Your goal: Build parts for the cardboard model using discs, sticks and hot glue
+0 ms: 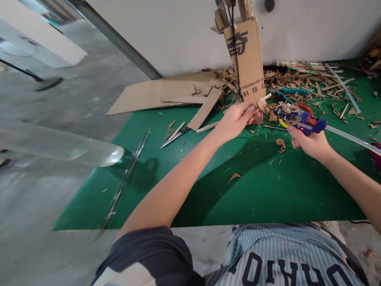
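My right hand (311, 143) is wrapped around a blue hot glue gun (317, 124), its nozzle end pointing left and covered in stringy scraps. A long translucent glue stick (354, 137) runs out of its back. My left hand (238, 117) pinches a small brown cardboard piece (261, 111) just left of the nozzle; the fingertips hide part of it. Whether the nozzle touches the piece I cannot tell. Behind my hands, a tall printed cardboard form (250, 63) stands upright. Teal-handled pliers (293, 91) lie behind the glue gun.
Flat cardboard sheets (149, 93) and a cardboard strip (205, 109) lie at the back left. Scraps (309, 77) are heaped along the wall. A loose glue stick (343, 87) lies at right. Clear thin strips (127, 174) cross the green table (253, 194) near its left edge.
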{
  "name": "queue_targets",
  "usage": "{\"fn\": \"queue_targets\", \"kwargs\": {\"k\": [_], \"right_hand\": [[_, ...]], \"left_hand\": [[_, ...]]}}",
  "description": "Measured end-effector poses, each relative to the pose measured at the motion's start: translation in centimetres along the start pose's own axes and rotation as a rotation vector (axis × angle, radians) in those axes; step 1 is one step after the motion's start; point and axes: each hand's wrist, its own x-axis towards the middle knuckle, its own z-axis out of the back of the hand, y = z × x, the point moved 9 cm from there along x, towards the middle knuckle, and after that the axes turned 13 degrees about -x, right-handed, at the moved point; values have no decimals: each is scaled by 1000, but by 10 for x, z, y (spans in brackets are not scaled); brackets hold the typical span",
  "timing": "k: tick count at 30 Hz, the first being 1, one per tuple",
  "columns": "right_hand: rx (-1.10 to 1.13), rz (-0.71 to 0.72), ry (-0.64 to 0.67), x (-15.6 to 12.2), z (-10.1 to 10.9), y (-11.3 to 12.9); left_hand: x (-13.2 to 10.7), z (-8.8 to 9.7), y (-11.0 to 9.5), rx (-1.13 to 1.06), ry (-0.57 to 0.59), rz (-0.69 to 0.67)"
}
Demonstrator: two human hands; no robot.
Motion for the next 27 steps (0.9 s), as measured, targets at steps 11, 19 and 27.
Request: {"fn": "queue_targets", "kwargs": {"k": [11, 19, 27], "right_hand": [[6, 11, -10, 0, 1, 1], [12, -3, -6, 0, 0, 0], [41, -34, 2, -1, -1, -1]], "left_hand": [[1, 0, 3, -5, 9, -14], [0, 0, 1, 31, 17, 2], [1, 0, 0, 21, 13, -8]]}}
